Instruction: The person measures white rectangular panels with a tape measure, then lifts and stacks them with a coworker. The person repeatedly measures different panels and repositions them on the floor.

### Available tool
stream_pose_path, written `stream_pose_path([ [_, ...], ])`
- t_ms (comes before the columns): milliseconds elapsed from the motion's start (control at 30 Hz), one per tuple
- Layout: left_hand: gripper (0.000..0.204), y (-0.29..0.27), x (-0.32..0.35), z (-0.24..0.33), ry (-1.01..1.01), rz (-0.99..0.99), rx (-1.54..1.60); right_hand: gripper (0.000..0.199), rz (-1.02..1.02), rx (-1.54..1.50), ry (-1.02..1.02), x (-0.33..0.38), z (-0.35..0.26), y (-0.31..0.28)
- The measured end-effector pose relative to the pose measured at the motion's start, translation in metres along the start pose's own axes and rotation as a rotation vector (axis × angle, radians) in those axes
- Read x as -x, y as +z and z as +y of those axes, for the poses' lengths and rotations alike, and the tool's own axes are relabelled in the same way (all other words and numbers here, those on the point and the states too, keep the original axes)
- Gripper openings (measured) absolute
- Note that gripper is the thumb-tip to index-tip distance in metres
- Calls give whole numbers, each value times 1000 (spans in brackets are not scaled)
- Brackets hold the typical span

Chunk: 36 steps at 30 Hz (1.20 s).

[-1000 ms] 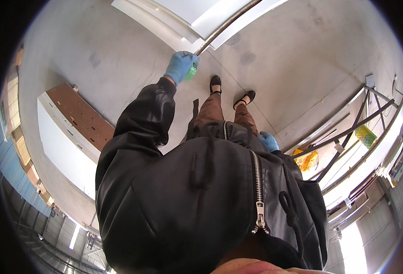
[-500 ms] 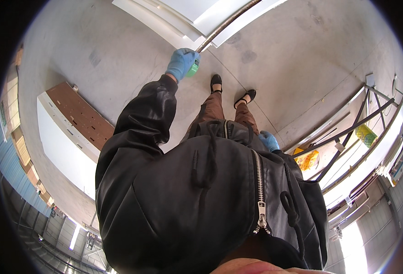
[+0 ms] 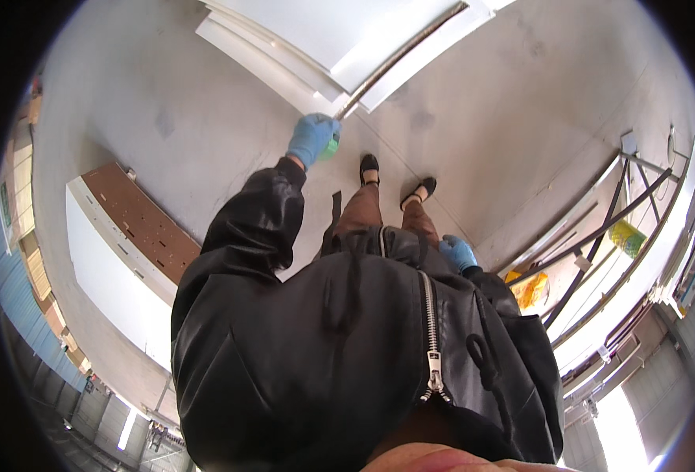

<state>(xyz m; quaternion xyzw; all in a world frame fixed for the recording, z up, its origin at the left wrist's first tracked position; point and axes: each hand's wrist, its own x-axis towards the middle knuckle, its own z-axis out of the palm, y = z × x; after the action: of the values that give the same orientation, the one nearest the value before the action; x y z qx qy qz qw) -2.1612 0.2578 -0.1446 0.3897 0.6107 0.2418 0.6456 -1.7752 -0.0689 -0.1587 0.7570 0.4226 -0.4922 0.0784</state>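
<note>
My left hand (image 3: 310, 138), in a blue glove, is closed around a green tape measure (image 3: 331, 146). From it a long, narrow, dark strip (image 3: 398, 55) runs up and to the right across a stack of white panels (image 3: 324, 35). The strip's far end lies near the panels' far right edge. My right hand (image 3: 459, 253), also gloved in blue, hangs beside my right thigh with nothing visible in it. Its fingers are loosely extended, partly turned from view.
A brown board with small holes (image 3: 139, 216) lies beside a white panel (image 3: 111, 271) at the left. On the right stands a dark metal frame (image 3: 607, 228) with yellow packages (image 3: 528, 289) by it. My black shoes (image 3: 369, 168) stand on the grey concrete floor (image 3: 229, 126).
The panels and floor have shifted slightly downward in view. My left hand, still around the tape measure, sits a little lower, and the strip's far end now shows. My right hand shows more fully.
</note>
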Motion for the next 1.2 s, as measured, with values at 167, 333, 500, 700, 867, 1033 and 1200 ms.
stream_pose_path([
  [167,24,1,2,3,66,61,-130,42,24,82,-173,-23,-53,-30],
  [333,16,6,19,22,42,54,-25,39,173,221,-479,-54,-143,-80],
  [500,18,10,49,48,135,13,24,52,604,387,-987,-77,-266,-118],
  [700,19,2,87,53,30,26,191,66,521,556,-1025,-91,-336,-119],
  [867,20,-10,108,40,35,86,256,74,586,540,-1006,-101,-330,-111],
  [1033,19,-8,112,37,-35,144,324,78,592,556,-1023,-105,-323,-109],
  [1200,21,14,107,48,9,130,359,72,548,568,-1020,-98,-316,-122],
])
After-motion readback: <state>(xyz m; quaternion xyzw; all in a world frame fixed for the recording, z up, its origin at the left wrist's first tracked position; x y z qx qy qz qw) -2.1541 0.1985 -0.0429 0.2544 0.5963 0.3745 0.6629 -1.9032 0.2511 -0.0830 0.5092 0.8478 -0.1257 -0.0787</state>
